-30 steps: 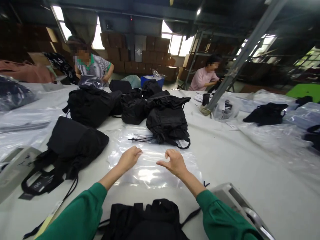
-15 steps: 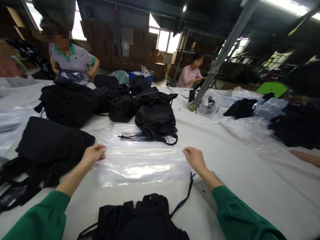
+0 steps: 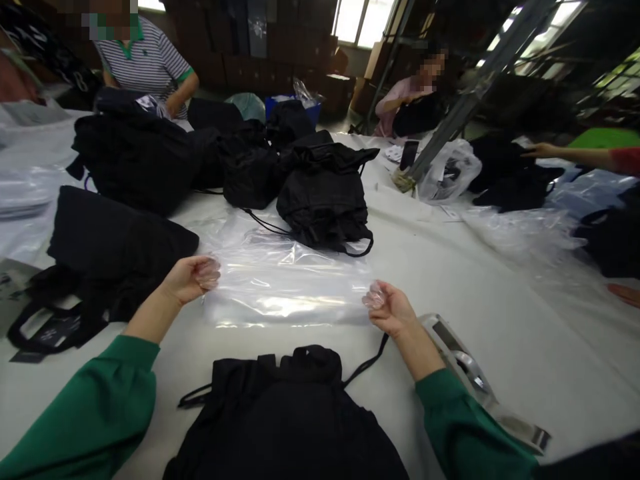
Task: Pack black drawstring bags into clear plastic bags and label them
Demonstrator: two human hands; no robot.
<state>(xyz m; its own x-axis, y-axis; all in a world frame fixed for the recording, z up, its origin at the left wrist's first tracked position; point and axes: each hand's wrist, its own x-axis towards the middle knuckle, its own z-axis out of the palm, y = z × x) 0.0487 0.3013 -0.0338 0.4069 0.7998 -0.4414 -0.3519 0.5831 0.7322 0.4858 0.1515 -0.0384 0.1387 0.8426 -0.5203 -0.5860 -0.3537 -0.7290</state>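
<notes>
A clear plastic bag (image 3: 295,290) is stretched between my two hands over the white table. My left hand (image 3: 194,278) is closed on its left edge, with film bunched over the fingers. On the other side my right hand (image 3: 389,307) pinches the right edge, film wrapped about its fingertips. Below the plastic, closest to me, lies a black backpack (image 3: 290,420) with a top loop and drawcords. Just beyond the plastic sits a black drawstring bag (image 3: 325,197). Another black bag (image 3: 117,243) with straps and a tag lies beside my left forearm.
A tape dispenser (image 3: 465,367) lies by my right forearm. More black bags (image 3: 135,157) are heaped at the back left. A metal post (image 3: 465,113) rises from the table. Loose plastic (image 3: 525,233) and a co-worker's hand (image 3: 543,151) are at right; other people stand across the table.
The view has tilted downward. Both hands now have film gathered over their fingers, where before they pinched the edges. At right, a co-worker's red-sleeved arm has come in over the black bags.
</notes>
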